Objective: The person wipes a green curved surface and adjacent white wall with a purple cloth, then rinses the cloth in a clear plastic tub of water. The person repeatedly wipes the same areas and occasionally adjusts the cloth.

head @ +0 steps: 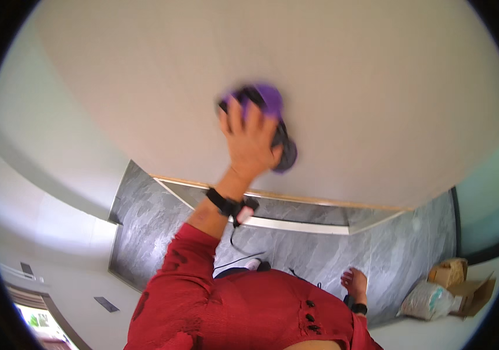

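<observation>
My left hand (249, 140) lies over a purple-and-black object (271, 100) with its fingers spread across it. The object has rounded ends and is blurred; its exact kind cannot be told. It rests against a large, pale flat surface (363, 109) that has a thin wood-coloured edge. A black strap (219, 201) with a small device circles my left wrist. My right hand (354, 282) hangs low beside my body above the floor, fingers loosely curled, with nothing seen in it. Another black band is around that wrist.
Under the pale surface runs a white frame (293, 226). Grey marbled tiles (302, 249) cover the floor, where a dark cable (243, 253) trails near my shoe (253, 264). To the right stand an open cardboard box (472, 295) and a filled plastic bag (426, 301). A pale wall (57, 183) rises at left.
</observation>
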### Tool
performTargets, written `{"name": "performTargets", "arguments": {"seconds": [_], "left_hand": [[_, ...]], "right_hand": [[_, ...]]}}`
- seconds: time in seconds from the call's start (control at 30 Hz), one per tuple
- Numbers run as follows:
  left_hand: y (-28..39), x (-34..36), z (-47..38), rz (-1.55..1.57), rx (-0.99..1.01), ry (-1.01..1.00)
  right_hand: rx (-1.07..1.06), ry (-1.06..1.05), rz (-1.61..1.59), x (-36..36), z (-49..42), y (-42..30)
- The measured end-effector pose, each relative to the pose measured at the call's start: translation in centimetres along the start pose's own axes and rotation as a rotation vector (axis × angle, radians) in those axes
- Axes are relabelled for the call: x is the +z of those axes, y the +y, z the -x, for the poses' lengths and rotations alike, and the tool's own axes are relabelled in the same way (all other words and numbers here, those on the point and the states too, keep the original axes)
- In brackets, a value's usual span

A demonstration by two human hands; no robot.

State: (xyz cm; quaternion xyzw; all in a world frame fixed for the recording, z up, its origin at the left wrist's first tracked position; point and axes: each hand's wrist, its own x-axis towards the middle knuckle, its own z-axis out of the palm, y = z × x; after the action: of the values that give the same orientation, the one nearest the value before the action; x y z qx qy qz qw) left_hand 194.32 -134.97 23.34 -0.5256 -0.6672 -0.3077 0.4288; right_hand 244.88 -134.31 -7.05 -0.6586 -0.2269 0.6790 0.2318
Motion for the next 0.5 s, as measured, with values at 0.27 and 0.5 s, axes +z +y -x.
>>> {"name": "performTargets", "arguments": {"seconds": [0.27,0.5], "left_hand": [[-3.9,-3.8,-2.3,0.011,-0.009,0.046],[-15.9,-9.7,-16.7,-0.14,-0.106,0.646]], "right_hand": [[0.029,-0.001,0.061,-1.3,0.0,-1.9],[-0.048,-0.053,0.159,3.8,-1.1,-2.7]]}}
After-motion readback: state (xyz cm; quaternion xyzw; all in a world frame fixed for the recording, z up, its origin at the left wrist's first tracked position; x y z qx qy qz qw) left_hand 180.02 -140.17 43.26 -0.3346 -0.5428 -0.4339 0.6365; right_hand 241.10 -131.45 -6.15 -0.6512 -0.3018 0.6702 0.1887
